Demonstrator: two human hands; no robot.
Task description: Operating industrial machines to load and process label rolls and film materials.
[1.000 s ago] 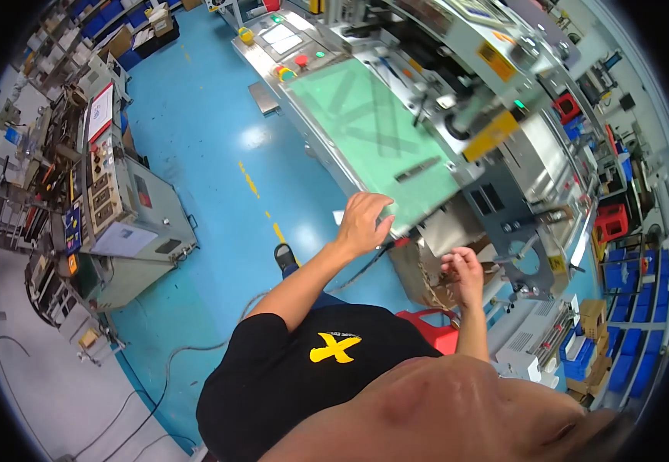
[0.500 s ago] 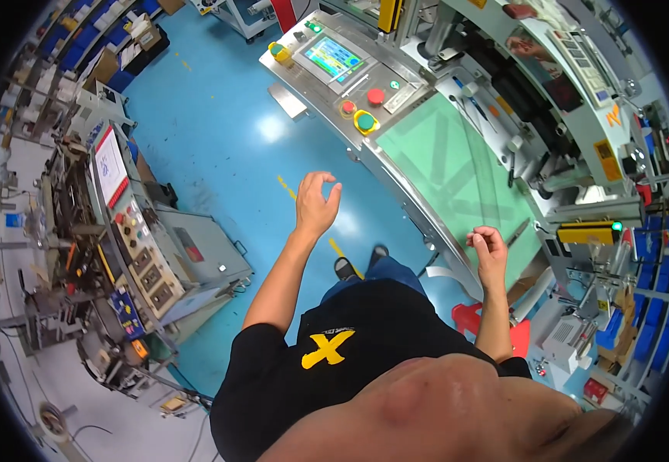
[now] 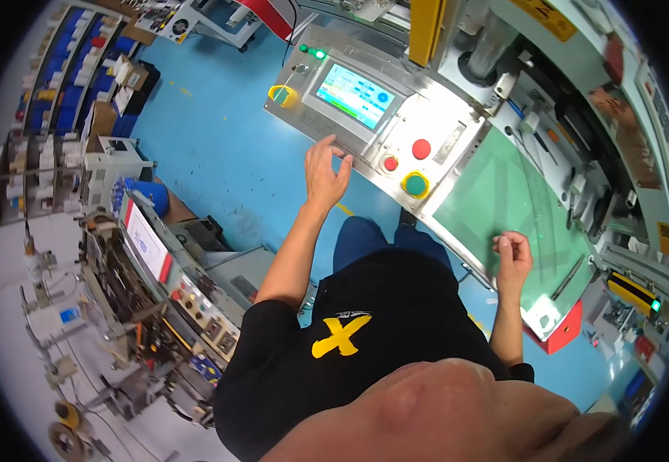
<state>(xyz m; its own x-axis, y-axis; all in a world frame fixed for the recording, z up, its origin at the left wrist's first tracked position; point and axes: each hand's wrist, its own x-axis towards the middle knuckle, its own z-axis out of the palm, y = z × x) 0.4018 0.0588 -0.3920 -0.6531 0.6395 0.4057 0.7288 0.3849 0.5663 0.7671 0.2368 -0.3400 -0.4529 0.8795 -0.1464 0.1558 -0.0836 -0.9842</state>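
Control panel (image 3: 402,132), lit touchscreen (image 3: 355,96). Left hand (image 3: 327,177): at panel's near edge, thumb and fingers apart. Right hand (image 3: 514,263): over green worktop (image 3: 479,191), right of panel; fingers curled, closure unclear.

Shelves (image 3: 51,77) with blue bins (image 3: 63,37) stand beyond the white cabinet (image 3: 111,164). A blue tub (image 3: 154,198) sits near the cabinet.

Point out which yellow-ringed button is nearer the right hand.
The lower-right button, below the two red buttons. The upper-left button sits left of the screen, farther from the right hand.
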